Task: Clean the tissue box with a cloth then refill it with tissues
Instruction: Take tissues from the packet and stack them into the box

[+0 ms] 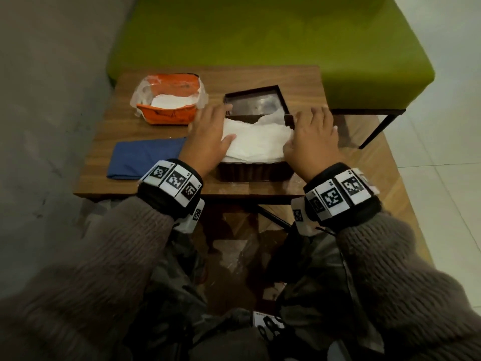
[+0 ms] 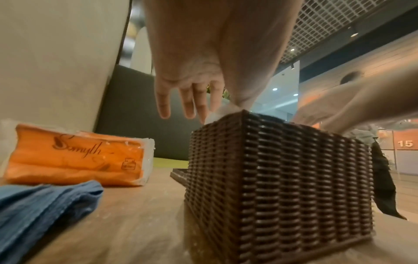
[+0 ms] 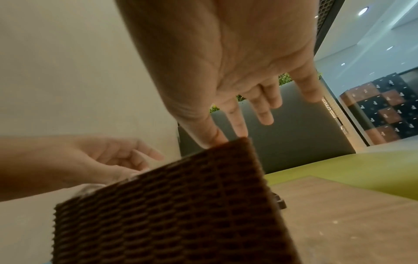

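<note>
A brown woven tissue box [image 1: 253,171] stands open near the table's front edge. A stack of white tissues [image 1: 256,142] lies across its top, overhanging the rim. My left hand [image 1: 210,134] rests on the stack's left side with straight fingers, the thumb on the tissues. My right hand [image 1: 312,136] lies flat on the right side. The left wrist view shows my left hand [image 2: 187,100] above the box [image 2: 282,178], fingers pointing down. In the right wrist view my right hand [image 3: 248,107] has its thumb at the corner of the box [image 3: 169,214]. The blue cloth [image 1: 145,157] lies folded to the left.
The box's dark lid [image 1: 256,102] lies upside down behind the box. An opened orange tissue pack [image 1: 169,102] sits at the back left of the wooden table [image 1: 299,82]. A green bench [image 1: 260,35] stands behind it, and a grey wall runs along the left.
</note>
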The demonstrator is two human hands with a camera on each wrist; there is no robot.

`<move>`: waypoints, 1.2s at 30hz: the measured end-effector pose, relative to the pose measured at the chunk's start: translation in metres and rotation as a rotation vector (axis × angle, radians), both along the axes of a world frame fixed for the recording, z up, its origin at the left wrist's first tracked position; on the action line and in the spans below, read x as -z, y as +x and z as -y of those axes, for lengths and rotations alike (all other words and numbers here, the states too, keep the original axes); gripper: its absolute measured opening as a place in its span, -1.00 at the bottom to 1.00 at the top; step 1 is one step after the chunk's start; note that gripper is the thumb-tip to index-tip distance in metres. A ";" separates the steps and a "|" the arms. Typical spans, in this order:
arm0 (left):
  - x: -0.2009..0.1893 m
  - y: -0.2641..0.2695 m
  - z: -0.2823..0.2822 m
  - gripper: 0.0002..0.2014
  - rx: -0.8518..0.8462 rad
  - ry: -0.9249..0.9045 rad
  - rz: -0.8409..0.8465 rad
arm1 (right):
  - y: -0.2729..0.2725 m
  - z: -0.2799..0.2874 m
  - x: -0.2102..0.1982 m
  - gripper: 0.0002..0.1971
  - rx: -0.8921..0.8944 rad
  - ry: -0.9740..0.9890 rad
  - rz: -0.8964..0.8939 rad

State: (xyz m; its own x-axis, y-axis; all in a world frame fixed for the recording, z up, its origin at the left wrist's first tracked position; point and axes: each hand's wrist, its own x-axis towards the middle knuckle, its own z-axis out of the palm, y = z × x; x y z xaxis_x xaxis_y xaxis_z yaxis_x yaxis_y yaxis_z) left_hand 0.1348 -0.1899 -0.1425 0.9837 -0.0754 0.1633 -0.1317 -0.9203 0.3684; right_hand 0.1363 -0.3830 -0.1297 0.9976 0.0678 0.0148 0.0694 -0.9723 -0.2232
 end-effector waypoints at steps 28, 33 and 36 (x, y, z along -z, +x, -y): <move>0.023 -0.027 0.004 -0.25 0.166 0.395 -0.212 | -0.013 -0.031 0.025 -0.56 -0.383 -0.150 -0.215; -0.005 -0.011 -0.015 -0.49 0.159 0.067 -0.200 | -0.015 -0.030 0.021 -0.51 -0.377 -0.163 -0.232; -0.017 0.019 -0.063 -0.72 -0.005 -0.221 0.109 | -0.029 -0.027 0.019 -0.49 -0.378 -0.052 -0.056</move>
